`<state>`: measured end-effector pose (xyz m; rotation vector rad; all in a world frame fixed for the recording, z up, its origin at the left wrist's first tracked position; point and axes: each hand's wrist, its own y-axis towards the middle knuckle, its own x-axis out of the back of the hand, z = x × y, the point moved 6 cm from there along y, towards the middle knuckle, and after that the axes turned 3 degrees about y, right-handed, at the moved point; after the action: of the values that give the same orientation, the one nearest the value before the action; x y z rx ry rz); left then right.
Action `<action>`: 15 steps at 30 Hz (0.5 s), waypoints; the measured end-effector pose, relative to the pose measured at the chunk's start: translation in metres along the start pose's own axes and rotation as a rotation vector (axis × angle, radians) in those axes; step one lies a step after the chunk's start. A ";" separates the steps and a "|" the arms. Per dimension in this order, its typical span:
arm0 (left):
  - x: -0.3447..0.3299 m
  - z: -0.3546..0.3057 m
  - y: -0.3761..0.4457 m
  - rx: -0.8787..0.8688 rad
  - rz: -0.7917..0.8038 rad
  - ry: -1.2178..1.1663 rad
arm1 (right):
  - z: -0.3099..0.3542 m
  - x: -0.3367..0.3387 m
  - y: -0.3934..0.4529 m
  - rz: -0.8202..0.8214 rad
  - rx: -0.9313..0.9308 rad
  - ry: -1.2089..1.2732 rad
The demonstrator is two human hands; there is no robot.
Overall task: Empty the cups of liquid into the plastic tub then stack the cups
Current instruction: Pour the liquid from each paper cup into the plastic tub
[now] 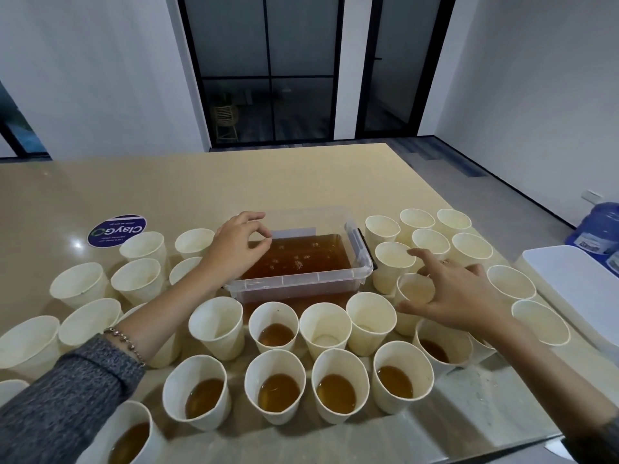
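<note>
A clear plastic tub (363,252) holding brown liquid stands mid-table. White paper cups surround it. Several cups in the front rows still hold brown liquid, such as one (274,393) in the nearest row and one (274,329) just before the tub. Cups at the left (80,283) and at the right (390,259) look empty. My left hand (236,249) hovers over the tub's left edge, fingers loosely curled, holding nothing. My right hand (459,293) is spread above an empty cup (413,291) right of the tub, fingers straight.
A white lid or tray (579,293) lies at the table's right edge, with a blue water bottle (596,229) on the floor beyond it. A round purple sticker (117,230) sits on the beige table (268,182) at the left.
</note>
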<state>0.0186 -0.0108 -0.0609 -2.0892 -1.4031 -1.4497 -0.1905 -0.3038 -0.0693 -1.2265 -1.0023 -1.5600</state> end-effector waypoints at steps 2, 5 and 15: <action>0.000 0.000 0.000 0.001 0.000 0.001 | -0.002 0.002 -0.001 0.010 0.002 0.021; 0.000 0.000 0.000 0.009 0.004 0.003 | -0.011 0.013 -0.001 -0.030 -0.014 0.156; 0.000 0.000 0.000 0.003 0.002 0.011 | -0.081 0.040 0.000 0.148 -0.172 -0.009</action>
<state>0.0185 -0.0111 -0.0608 -2.0767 -1.3972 -1.4552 -0.2165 -0.3870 -0.0449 -1.3940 -0.7768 -1.5498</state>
